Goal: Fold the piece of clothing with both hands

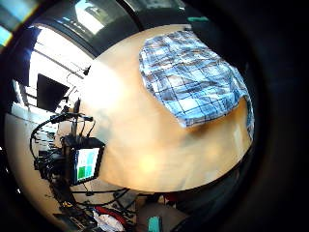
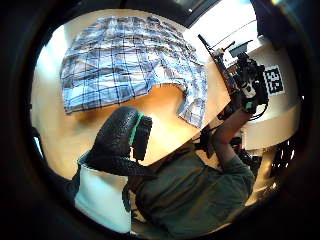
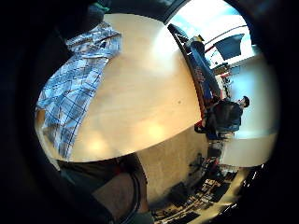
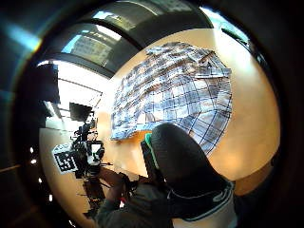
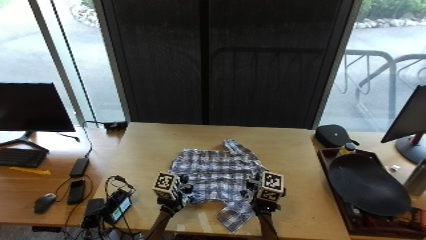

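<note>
A blue and white plaid shirt [image 5: 216, 175] lies spread and rumpled on the wooden table [image 5: 153, 145], with one flap hanging toward the near edge. My left hand [image 5: 166, 204] hovers at the shirt's near left corner and my right hand [image 5: 261, 206] at its near right corner. The palm views show the shirt [image 1: 193, 77] [image 2: 125, 55] [image 3: 74, 84] [image 4: 175, 90] lying some way below both palms. The left thumb [image 2: 120, 142] and the right thumb [image 4: 180, 166] stick out with no cloth against them. Neither hand holds anything.
A black tray with a dark oval dish [image 5: 366, 185] and a black case [image 5: 335, 135] stand at the table's right. A small screen device with cables [image 5: 113, 205] sits at the near left corner. Monitors [image 5: 33, 107] [image 5: 409, 120] flank the table.
</note>
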Demonstrator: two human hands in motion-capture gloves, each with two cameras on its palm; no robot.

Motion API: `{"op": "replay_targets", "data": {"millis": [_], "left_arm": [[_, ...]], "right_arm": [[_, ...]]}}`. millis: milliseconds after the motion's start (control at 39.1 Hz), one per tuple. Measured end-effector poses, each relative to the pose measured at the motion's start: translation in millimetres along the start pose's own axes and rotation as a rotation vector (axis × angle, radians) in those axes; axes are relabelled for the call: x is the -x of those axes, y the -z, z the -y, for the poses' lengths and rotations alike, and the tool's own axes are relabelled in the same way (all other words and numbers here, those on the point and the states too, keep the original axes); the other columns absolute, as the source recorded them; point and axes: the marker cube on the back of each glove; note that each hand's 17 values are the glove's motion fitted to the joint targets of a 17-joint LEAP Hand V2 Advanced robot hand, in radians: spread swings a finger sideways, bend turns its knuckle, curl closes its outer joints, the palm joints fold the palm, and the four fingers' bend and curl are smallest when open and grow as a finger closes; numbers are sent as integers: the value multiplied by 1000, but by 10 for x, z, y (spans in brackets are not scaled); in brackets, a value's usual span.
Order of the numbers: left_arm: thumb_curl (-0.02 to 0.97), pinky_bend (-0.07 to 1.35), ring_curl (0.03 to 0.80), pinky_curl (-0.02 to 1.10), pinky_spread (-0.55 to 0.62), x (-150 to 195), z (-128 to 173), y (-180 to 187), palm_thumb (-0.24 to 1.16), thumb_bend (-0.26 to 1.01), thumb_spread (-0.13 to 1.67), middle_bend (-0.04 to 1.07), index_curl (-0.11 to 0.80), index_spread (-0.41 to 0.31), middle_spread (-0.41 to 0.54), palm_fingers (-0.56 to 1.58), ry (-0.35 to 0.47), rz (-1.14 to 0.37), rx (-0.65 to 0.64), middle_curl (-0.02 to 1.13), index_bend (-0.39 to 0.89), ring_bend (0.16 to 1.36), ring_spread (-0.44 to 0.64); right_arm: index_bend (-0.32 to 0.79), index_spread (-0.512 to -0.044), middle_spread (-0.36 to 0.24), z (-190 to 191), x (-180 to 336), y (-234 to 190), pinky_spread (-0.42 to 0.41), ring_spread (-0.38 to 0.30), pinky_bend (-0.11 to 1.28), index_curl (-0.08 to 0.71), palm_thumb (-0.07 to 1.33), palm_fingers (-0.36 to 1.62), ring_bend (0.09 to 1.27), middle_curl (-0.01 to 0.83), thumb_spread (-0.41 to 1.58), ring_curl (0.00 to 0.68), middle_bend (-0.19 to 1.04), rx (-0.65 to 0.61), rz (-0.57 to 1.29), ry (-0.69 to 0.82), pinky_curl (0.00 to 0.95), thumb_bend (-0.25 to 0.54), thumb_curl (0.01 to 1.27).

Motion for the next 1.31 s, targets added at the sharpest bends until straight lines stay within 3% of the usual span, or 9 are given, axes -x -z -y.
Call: {"op": "replay_targets", "data": {"millis": [384, 538, 563, 589, 691, 742, 819, 1075, 1305], "left_arm": [[329, 535, 315, 323, 361, 127, 179, -458, 313, -25, 1016, 334, 198, -91, 17, 229, -68, 96, 268, 399, 125, 666, 191], [345, 377, 298, 275, 346, 190, 218, -592, 391, -7, 1012, 426, 252, -115, -65, 465, -68, 143, 333, 410, 191, 637, 100], [343, 408, 292, 285, 354, 180, 208, -559, 374, -23, 1009, 352, 251, -109, -40, 367, -68, 151, 337, 388, 167, 619, 131], [350, 341, 317, 272, 343, 164, 210, -517, 419, 2, 1014, 462, 270, -122, -87, 512, -72, 160, 329, 441, 200, 640, 70], [356, 254, 308, 249, 325, 95, 368, -431, 456, -8, 1014, 485, 285, -138, -126, 581, -119, 157, 190, 434, 173, 617, 9], [357, 232, 316, 249, 321, 85, 339, -451, 466, -13, 1014, 486, 293, -142, -138, 589, -124, 130, 232, 446, 165, 614, -7], [356, 209, 321, 250, 317, 83, 217, -400, 471, -19, 1021, 476, 301, -147, -149, 595, -125, 116, 342, 450, 155, 603, -24], [354, 203, 325, 261, 293, 24, 160, -397, 491, -21, 1039, 386, 324, -156, -156, 656, -139, 75, 393, 435, 167, 563, -56], [356, 203, 324, 283, 190, -38, 210, -403, 532, -16, 1048, 340, 348, -187, -194, 848, -119, 61, 320, 423, 171, 521, -116]], "right_arm": [[103, -431, -37, 171, -42, -339, 194, 52, 679, 168, 305, 61, 492, 316, 1155, 274, 199, 169, -116, 133, 358, -23, 301], [72, -435, -46, 153, 32, -582, 186, 49, 694, 147, 303, 48, 520, 330, 1111, 285, 222, 272, -245, 206, 361, -25, 305], [88, -435, -46, 164, 39, -622, 185, 49, 693, 149, 302, 51, 518, 331, 1109, 285, 221, 292, -259, 216, 360, -26, 304], [64, -435, -47, 180, 42, -668, 184, 48, 703, 139, 309, 43, 526, 333, 1099, 287, 227, 317, -273, 227, 363, -22, 307], [72, -436, -48, 272, 50, -860, 180, 47, 715, 131, 327, 34, 537, 339, 1076, 291, 236, 416, -291, 260, 365, -21, 312], [73, -436, -49, 279, 65, -858, 179, 47, 721, 126, 333, 28, 543, 340, 1068, 293, 237, 437, -287, 271, 366, -22, 313], [78, -436, -49, 190, 99, -664, 177, 47, 727, 122, 346, 24, 549, 342, 1060, 294, 241, 439, -316, 276, 366, -18, 315], [143, -428, -85, 225, 200, -622, 136, -51, 637, 137, 406, 204, 646, 347, 1060, 311, 257, 387, -363, 298, 333, -16, 322], [164, -424, -121, 197, 268, -610, 47, -137, 549, 208, 430, 433, 672, 346, 1062, 333, 205, 350, -375, 333, 318, -15, 315]]}}
